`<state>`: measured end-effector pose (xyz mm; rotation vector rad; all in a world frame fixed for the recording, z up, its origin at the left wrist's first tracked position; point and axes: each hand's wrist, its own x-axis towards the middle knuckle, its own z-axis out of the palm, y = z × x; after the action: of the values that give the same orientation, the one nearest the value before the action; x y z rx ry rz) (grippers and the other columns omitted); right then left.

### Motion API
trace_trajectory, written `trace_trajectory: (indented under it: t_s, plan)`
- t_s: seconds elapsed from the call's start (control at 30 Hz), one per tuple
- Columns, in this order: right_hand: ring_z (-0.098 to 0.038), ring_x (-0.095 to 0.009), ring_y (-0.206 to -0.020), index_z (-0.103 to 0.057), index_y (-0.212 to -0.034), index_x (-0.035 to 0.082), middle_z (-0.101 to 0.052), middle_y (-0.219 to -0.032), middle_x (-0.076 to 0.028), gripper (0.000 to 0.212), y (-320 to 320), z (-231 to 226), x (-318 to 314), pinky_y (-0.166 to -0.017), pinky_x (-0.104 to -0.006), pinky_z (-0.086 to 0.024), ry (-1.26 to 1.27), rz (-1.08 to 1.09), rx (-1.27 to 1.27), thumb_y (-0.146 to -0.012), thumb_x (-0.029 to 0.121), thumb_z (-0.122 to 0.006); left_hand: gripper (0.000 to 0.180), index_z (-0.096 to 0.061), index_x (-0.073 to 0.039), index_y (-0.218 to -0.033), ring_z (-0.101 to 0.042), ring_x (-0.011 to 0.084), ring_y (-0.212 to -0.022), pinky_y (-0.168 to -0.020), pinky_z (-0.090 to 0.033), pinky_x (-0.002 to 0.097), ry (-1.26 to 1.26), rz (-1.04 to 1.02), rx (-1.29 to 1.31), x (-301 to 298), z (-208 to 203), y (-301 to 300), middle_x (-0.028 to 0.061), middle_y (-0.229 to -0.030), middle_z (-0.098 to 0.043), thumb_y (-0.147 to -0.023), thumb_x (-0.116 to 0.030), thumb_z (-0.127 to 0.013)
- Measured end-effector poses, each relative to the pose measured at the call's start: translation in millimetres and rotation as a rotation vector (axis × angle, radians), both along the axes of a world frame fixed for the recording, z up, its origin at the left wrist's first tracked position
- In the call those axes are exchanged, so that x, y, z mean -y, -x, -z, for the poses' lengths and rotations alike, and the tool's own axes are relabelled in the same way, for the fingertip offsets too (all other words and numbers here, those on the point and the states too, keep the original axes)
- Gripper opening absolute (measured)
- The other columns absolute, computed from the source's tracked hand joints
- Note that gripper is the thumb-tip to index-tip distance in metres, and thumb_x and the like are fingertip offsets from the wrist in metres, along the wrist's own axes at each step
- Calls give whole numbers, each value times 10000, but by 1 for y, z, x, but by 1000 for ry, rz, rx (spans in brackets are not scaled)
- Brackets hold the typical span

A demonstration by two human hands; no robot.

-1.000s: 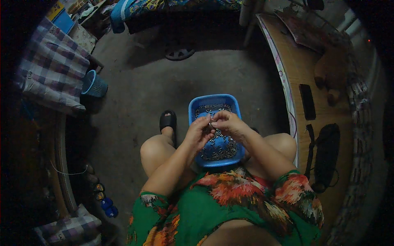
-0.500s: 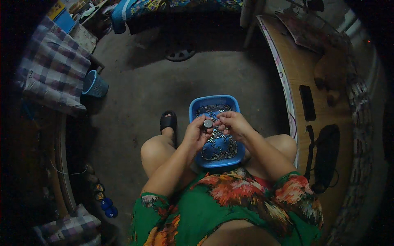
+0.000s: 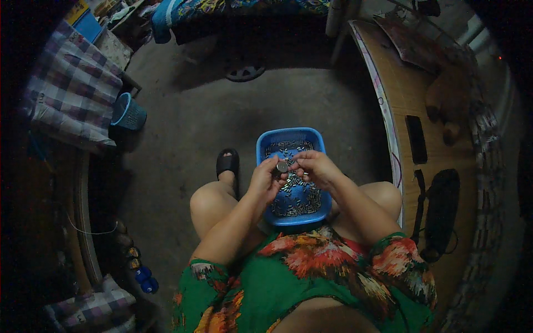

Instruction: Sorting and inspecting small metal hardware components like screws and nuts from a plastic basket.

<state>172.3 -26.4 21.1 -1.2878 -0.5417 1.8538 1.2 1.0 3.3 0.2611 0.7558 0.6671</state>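
Above a blue plastic basket (image 3: 261, 145), both my hands are held close together. My left hand (image 3: 265, 180) is closed around a small round metal piece (image 3: 282, 167) with a flat grey face turned up. Beside it, my right hand (image 3: 316, 169) has thumb and fingertips pinched together at the piece's right side. Whatever those fingertips hold, if anything, is too small to make out. Many short shiny metal pins (image 3: 300, 206) lie loose in the basket, thickest toward its near and far ends. My hands hide part of its middle.
The basket sits between my knees. A black slipper (image 3: 227, 162) is on my left foot. On the right stands a wooden board or tabletop (image 3: 408, 111) bearing a dark flat object (image 3: 416, 139) and a black bag (image 3: 442, 211). A blue bin (image 3: 129, 114) stands at left.
The round metal piece has tilted slightly, its face now darker. Both hands stay nearly in place over the basket.
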Motion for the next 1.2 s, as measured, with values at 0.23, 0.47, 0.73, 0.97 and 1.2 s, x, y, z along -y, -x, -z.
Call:
trace_trajectory:
  t_s: [0.23, 0.47, 0.73, 0.97, 1.2]
  plan:
    - [-485, -86, -560, -472, -942, 40, -564, -792, -65, 150, -2, -5, -1, -433, -179, -382, -42, -14, -85, -828, 128, -513, 229, -481, -59, -859, -472, 135, -546, -450, -377, 225, -20, 9, -42, 1, -7, -1, 66, -711, -513, -854, -289, -476]
    - [-479, -70, -562, -515, -896, 26, -530, -727, -18, 129, 2, -6, 1, -454, -176, -399, 3, 16, -131, -801, 104, -553, 215, -490, -78, -847, -499, 116, -533, -453, -416, 217, -47, 27, -53, 1, -7, -1, 45, -702, -534, -839, -291, -509]
    - [-493, -70, -625, -554, -900, 56, -543, -734, 1, 135, 1, -6, 1, -532, -186, -405, -60, -55, -17, -781, 112, -581, 206, -489, -82, -852, -503, 115, -520, -437, -415, 207, -16, 10, -60, 2, -10, -4, 44, -691, -535, -835, -285, -519]
    - [-437, -54, -566, -554, -838, 74, -494, -666, 27, 123, 2, -7, 2, -467, -182, -321, -129, -118, 147, -769, 163, -602, 204, -491, -81, -851, -511, 115, -510, -419, -418, 201, -19, 12, -23, 2, -9, -5, 34, -681, -533, -840, -283, -515]
    - [-416, -49, -517, -559, -831, 71, -497, -640, 31, 137, 5, -7, 3, -444, -180, -307, -182, -124, 183, -754, 169, -616, 206, -494, -84, -847, -511, 106, -506, -426, -425, 193, -26, 50, -29, 2, -11, -4, 29, -676, -533, -832, -287, -527]
